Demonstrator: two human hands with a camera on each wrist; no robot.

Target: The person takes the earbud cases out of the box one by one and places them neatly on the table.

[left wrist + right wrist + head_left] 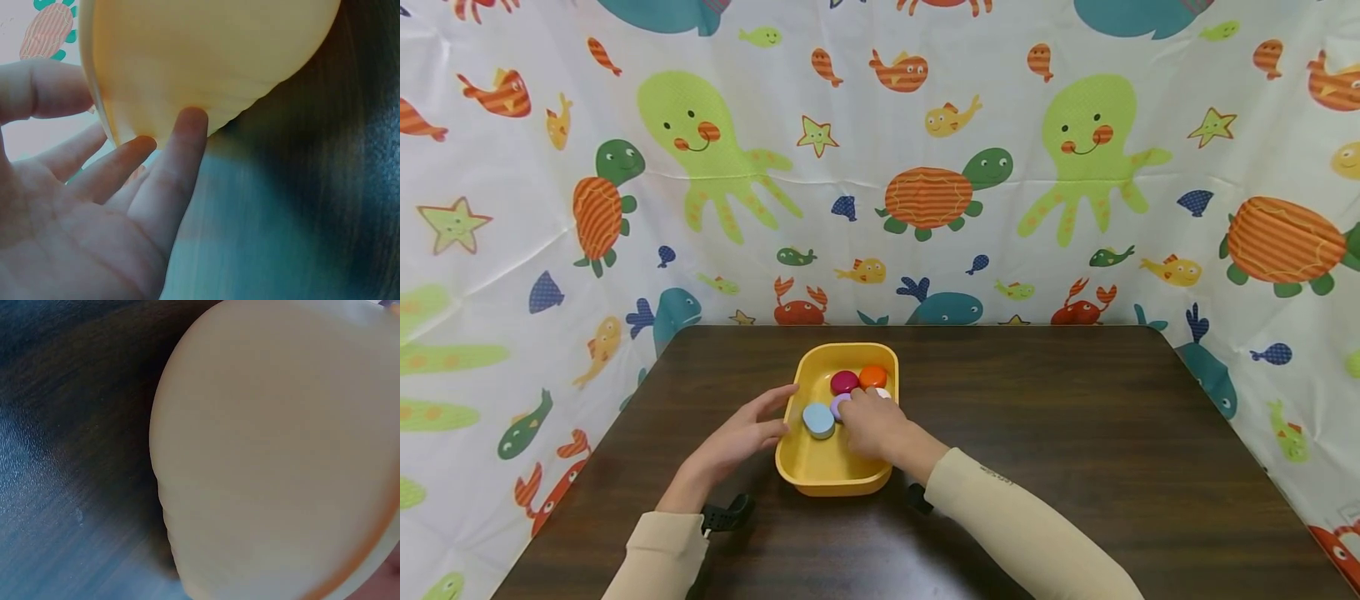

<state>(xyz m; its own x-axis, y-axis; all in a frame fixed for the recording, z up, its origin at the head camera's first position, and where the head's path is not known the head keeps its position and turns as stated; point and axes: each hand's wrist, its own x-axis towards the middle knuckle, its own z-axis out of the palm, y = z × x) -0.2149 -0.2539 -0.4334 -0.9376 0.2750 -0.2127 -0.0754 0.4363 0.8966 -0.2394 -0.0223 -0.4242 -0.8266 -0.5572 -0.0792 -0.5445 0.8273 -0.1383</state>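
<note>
On the table stands a yellow plastic tub (827, 475) holding several round, coloured pieces. My left hand (737, 433) is at its left side; the left wrist view shows relaxed fingers (187, 128) resting against the tub's outer wall (206, 56). My right hand (876, 425) reaches down inside the tub, over a lilac piece (838, 407) and a white piece (883, 393). Its fingertips are hidden, so I cannot tell whether they pinch a piece. A light blue disc (818, 420) lies left of this hand, with a magenta piece (845, 382) and an orange piece (872, 377) beyond it.
The dark wooden table (1037, 417) extends to both sides of the tub. Behind it hangs a white cloth (850, 142) printed with sea animals. The right wrist view is mostly filled by the tub's outer wall (269, 444).
</note>
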